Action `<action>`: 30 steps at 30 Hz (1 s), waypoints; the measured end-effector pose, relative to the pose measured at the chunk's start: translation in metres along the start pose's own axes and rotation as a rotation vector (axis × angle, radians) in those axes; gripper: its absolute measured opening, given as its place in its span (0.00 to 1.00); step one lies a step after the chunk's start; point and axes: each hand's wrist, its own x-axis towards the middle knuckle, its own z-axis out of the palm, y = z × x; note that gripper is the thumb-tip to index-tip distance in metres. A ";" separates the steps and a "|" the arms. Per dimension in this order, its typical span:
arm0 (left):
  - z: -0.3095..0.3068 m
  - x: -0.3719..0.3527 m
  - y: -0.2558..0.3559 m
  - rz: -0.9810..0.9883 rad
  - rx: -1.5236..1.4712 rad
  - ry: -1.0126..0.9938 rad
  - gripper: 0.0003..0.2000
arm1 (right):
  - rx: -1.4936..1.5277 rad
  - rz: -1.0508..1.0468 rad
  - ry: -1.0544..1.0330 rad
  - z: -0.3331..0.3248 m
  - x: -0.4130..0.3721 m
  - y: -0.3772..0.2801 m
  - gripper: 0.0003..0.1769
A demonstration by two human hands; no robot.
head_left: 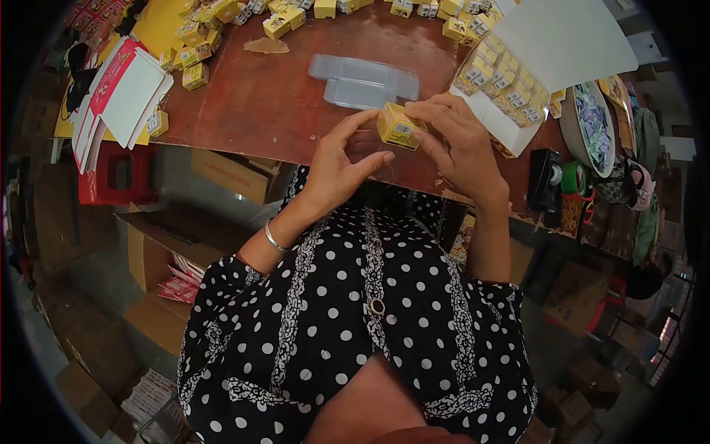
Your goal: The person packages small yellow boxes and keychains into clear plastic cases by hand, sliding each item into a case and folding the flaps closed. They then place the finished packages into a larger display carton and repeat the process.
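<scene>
A small yellow printed box [397, 127] with a barcode on its side is held over the table's front edge. My right hand [460, 140] grips it from the right, fingers on top and thumb at the lower side. My left hand [336, 164] is open on the other side, thumb and fingers apart, with its index fingertip right at the box's left edge. Just beyond the hands lies a clear plastic tray [362, 83], flat on the table. To the right, a white carton [488, 115] with its lid raised contains rows of similar yellow boxes [510, 78].
More loose yellow boxes [194, 52] are heaped along the table's [244, 103] back and left. White and pink card sheets [133, 96] lie at the left edge. A basin of wrapped packets [592, 126], a black tape dispenser [543, 177] and green tape [573, 179] stand at right.
</scene>
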 end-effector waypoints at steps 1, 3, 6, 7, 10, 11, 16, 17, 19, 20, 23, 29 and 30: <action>0.001 0.000 0.002 0.019 -0.023 0.009 0.32 | 0.017 -0.010 0.016 0.002 0.000 0.001 0.16; 0.004 0.000 0.005 0.036 -0.046 0.019 0.33 | -0.017 -0.040 0.015 0.007 -0.004 0.003 0.18; 0.006 0.000 0.008 0.088 -0.053 0.029 0.33 | 0.141 0.096 0.164 0.018 -0.010 -0.004 0.23; 0.006 -0.001 0.011 0.078 -0.054 0.016 0.32 | 0.336 0.261 0.310 0.021 -0.013 -0.009 0.26; 0.005 -0.005 0.012 0.013 -0.112 -0.027 0.29 | 0.833 0.434 0.248 0.030 -0.028 -0.011 0.27; 0.006 -0.007 0.011 -0.042 -0.174 -0.062 0.27 | 0.833 0.439 0.253 0.036 -0.036 -0.012 0.27; 0.006 -0.023 -0.012 -0.100 -0.177 -0.110 0.23 | 0.937 0.503 0.192 0.060 -0.068 -0.016 0.19; 0.003 -0.027 -0.018 -0.097 -0.145 -0.130 0.21 | 0.892 0.472 0.205 0.064 -0.074 -0.018 0.17; 0.001 -0.034 -0.030 -0.092 -0.169 -0.138 0.20 | 0.942 0.508 0.221 0.072 -0.085 -0.027 0.14; 0.000 -0.037 -0.034 -0.068 -0.191 -0.147 0.18 | 0.982 0.528 0.239 0.076 -0.089 -0.031 0.12; 0.002 -0.039 -0.035 -0.138 -0.318 -0.095 0.15 | 1.040 0.482 0.363 0.090 -0.096 -0.034 0.10; -0.008 -0.045 -0.047 -0.162 -0.163 -0.196 0.15 | 0.907 0.339 0.177 0.086 -0.104 -0.015 0.08; -0.007 -0.047 -0.050 -0.167 -0.163 -0.195 0.15 | 0.910 0.343 0.176 0.087 -0.105 -0.017 0.08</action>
